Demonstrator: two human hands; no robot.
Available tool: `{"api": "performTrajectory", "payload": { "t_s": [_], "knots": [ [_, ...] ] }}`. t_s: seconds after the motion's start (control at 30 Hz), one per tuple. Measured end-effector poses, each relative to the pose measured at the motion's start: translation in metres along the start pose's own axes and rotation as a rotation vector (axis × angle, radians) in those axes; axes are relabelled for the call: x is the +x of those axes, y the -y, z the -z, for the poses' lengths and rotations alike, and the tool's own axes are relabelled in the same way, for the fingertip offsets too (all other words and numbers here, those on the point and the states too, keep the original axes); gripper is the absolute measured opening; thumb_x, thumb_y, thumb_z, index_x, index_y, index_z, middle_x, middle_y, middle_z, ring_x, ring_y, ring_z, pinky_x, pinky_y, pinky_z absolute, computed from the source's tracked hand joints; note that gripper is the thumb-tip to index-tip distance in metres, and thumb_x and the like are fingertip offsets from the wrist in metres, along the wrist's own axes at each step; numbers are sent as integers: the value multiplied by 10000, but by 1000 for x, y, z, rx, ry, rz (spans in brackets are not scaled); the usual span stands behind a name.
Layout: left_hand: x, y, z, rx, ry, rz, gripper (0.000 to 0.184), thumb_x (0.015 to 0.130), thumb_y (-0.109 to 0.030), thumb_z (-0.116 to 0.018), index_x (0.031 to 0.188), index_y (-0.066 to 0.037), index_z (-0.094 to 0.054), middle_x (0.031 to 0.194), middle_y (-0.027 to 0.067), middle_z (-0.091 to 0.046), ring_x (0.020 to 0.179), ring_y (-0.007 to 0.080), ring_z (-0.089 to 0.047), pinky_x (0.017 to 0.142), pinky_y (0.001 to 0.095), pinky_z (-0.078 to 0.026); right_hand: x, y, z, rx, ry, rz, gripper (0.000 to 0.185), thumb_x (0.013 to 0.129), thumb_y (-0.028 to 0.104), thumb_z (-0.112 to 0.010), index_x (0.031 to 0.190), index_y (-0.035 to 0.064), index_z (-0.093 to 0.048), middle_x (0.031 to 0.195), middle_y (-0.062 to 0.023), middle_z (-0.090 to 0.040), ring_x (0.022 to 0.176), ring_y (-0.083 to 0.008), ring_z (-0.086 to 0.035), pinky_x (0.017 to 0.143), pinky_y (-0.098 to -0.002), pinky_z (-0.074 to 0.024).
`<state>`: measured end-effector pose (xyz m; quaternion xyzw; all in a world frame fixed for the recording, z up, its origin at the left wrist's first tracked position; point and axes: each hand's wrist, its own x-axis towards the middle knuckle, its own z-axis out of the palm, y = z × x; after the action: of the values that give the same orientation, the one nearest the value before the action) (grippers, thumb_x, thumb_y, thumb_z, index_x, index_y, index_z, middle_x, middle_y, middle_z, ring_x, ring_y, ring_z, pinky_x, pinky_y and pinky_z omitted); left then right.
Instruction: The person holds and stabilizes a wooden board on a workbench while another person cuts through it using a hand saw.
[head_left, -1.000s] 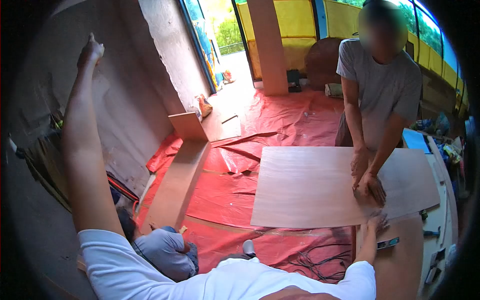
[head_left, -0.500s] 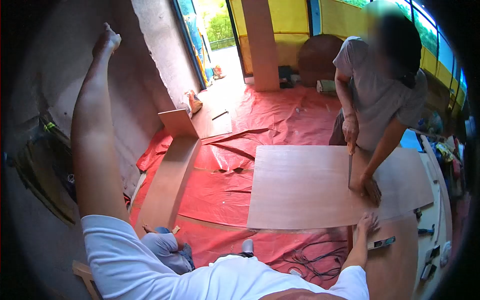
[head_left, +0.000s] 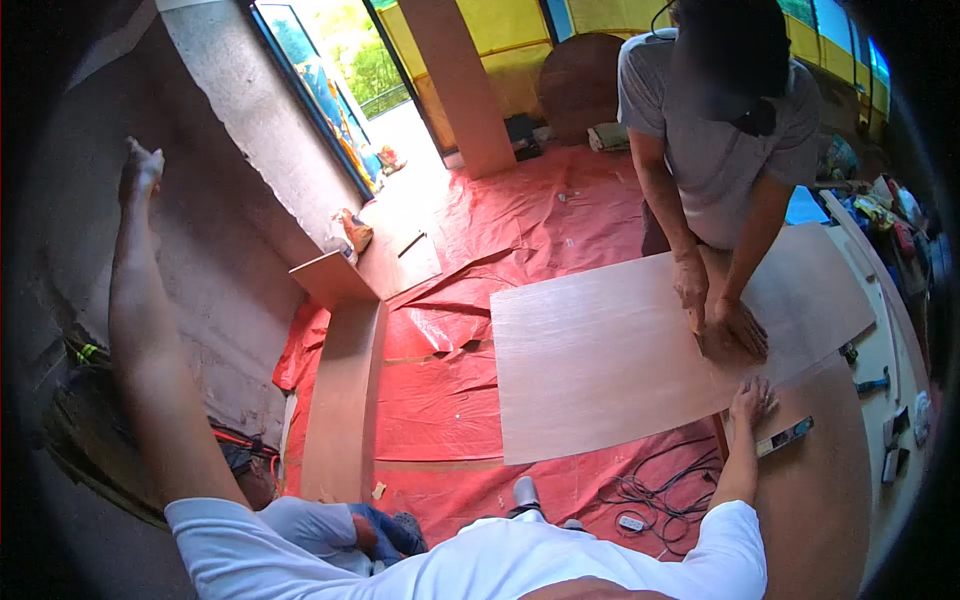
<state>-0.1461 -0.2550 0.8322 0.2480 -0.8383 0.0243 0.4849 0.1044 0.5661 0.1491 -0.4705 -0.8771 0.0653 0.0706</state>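
My right hand (head_left: 754,401) lies on the near edge of a large plywood board (head_left: 580,370), its fingers spread on top. Just beside that wrist a small level (head_left: 785,437) rests on another wooden surface (head_left: 815,490). My left arm reaches far out toward the grey wall at the left. My left hand (head_left: 143,165) is raised there with a finger stretched out, and I see nothing held in it. Across the board a co-worker's hand (head_left: 692,290) holds a saw (head_left: 701,343) against the plywood. The co-worker's other hand (head_left: 740,330) presses flat on the board.
Red plastic sheeting (head_left: 430,420) covers the floor. A long wooden box-like piece (head_left: 340,410) stands left, with an upright panel (head_left: 335,280) behind it. Black cable (head_left: 650,495) and a power strip (head_left: 631,523) lie near my feet. Tools (head_left: 895,445) sit at the right edge.
My view has turned, so the room appears shifted left. The co-worker leans lower and the saw sits deeper, its handle closer to the board. My right hand stays on the board.
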Motion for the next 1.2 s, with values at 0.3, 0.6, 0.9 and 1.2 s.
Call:
{"api": "performTrajectory", "payload": {
  "t_s": [0.3, 0.6, 0.9, 1.2],
  "knots": [
    [-7, 12, 15, 88, 57, 74, 733, 867, -311, -502, 1452, -143, -94, 908, 122, -647, 572, 181, -613, 611, 345, -512, 16, -13, -35, 27, -82, 49, 488, 910, 403, -419, 1312, 129, -458, 1412, -136, -350, 1333, -302, -260, 1081, -544, -127],
    [3, 4, -20, 12, 73, -35, 719, 862, -315, -515, 1449, -164, -128, 969, 136, -636, 671, 211, -622, 662, 358, -509, 14, -18, -47, 152, -166, 79, 473, 891, 374, -437, 1285, 117, -476, 1400, -158, -356, 1330, -354, -236, 1077, -577, -70],
    [4, -13, -27, -36, 83, -79, 706, 857, -318, -529, 1445, -186, -161, 1030, 151, -624, 770, 240, -630, 714, 372, -506, 21, -21, -63, 198, -260, 102, 473, 886, 358, -457, 1274, 89, -484, 1388, -170, -369, 1334, -333, -240, 1083, -553, -99],
    [-9, -36, -9, -20, 85, -54, 694, 853, -322, -542, 1442, -207, -194, 1091, 165, -613, 870, 270, -639, 765, 386, -503, 27, -21, -55, 272, -127, 145, 496, 897, 362, -420, 1214, -10, -505, 1298, -231, -443, 1212, -386, -386, 1029, -461, -281]
  ]
}}
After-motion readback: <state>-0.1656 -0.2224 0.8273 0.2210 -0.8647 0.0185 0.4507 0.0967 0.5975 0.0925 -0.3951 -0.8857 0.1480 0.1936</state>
